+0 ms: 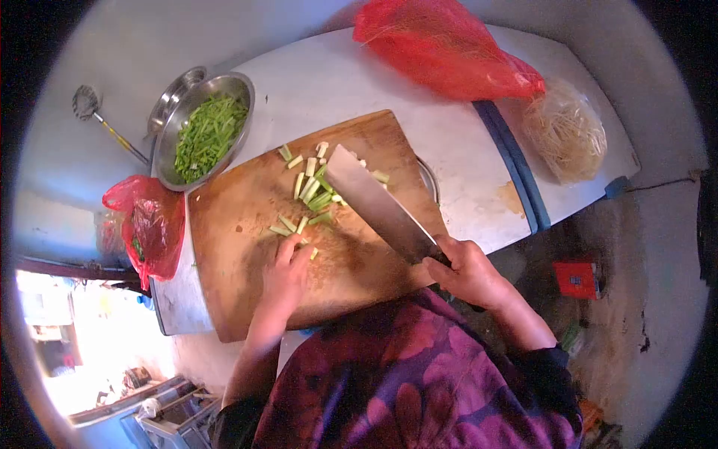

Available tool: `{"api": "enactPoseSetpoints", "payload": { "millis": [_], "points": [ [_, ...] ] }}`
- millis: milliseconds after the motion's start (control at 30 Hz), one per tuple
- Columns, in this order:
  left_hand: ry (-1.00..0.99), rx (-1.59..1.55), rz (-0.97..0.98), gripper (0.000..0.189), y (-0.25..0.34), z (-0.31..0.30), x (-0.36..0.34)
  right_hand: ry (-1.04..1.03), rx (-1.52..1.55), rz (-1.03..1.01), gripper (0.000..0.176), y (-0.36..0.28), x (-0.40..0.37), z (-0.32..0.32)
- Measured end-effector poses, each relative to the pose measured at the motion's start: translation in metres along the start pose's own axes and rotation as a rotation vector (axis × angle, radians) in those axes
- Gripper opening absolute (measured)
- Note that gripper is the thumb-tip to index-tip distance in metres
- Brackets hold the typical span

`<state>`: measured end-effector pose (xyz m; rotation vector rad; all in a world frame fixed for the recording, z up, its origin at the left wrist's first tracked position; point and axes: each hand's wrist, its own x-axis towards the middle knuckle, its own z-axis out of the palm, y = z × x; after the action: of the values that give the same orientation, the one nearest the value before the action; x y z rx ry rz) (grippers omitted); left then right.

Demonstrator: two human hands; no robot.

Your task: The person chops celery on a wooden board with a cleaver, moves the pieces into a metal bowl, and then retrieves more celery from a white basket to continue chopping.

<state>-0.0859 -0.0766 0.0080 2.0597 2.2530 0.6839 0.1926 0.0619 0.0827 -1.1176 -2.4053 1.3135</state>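
My right hand [471, 273] is wrapped round the handle of a broad kitchen knife [380, 203]. Its blade slants up and left above the wooden cutting board [239, 277]. Short pieces of a green-and-white stalk vegetable [318, 193] lie scattered on the board, some partly hidden by the blade. At the near left of the board, my left hand [288, 266] has its fingers apart, their tips by a few loose stalk pieces [287, 223]. I cannot make out anything gripped between them.
A steel bowl [249, 93] of cut greens stands at the back left, near a red bag [153, 224] and a long-handled skimmer [112, 133]. On the white table [307, 67] lie a large red bag [441, 49], a clear bag of noodle-like strands [566, 131] and a dark blue strip [516, 168].
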Motion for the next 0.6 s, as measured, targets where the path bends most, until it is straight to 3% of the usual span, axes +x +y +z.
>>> {"api": "enactPoseSetpoints", "payload": {
  "millis": [100,300,600],
  "points": [
    [0.146,0.048,0.036,0.023,-0.003,0.011,-0.006,-0.057,-0.138,-0.231,0.024,-0.006,0.010,0.003],
    [0.186,0.086,0.037,0.020,0.003,0.012,0.001,-0.217,-0.289,-0.257,0.025,-0.027,0.020,0.014],
    [0.170,0.083,0.010,0.014,0.002,0.016,0.002,-0.239,-0.382,-0.271,0.020,-0.036,0.018,0.007]
  ]
}}
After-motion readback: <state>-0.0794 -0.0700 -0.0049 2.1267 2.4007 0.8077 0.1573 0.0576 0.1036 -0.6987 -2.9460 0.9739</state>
